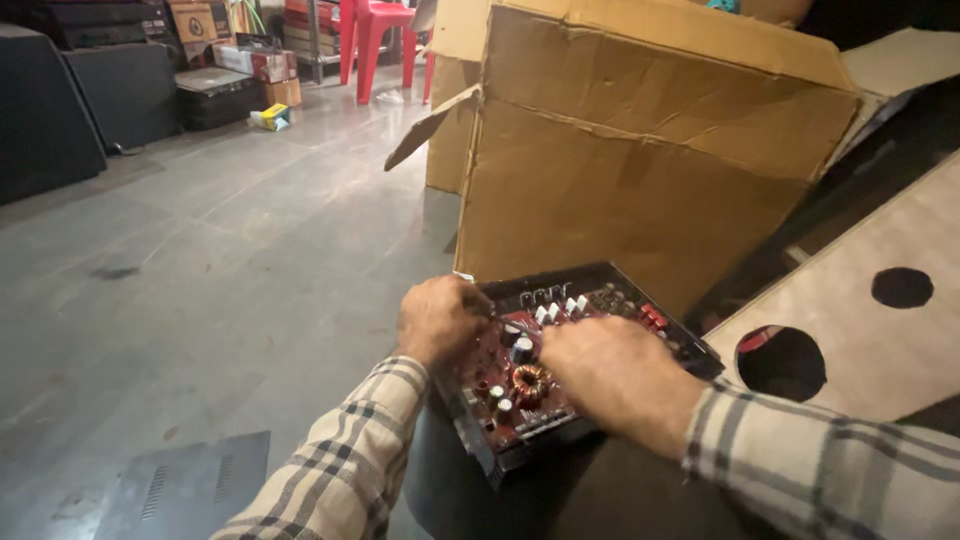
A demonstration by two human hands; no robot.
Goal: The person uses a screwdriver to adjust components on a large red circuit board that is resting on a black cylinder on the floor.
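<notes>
Board point(520, 375) exposed in black open-topped case, cover already off | left hand point(438, 320) closed on case's far-left edge | right hand point(615, 375) laid over board's right half, grip undeterminable | components all seated

This looks like an electronics repair workshop or stockroom. A large worn cardboard box point(650, 150) stands on a bare grey concrete floor point(220, 250). Just in front of the box lies an opened amplifier chassis point(560, 360) with its red circuit board exposed. Right of the box leans a speaker panel point(860, 310) with round cut-outs. Far behind it to the left are stacked cartons point(255, 60) and red plastic chairs point(380, 35).
</notes>
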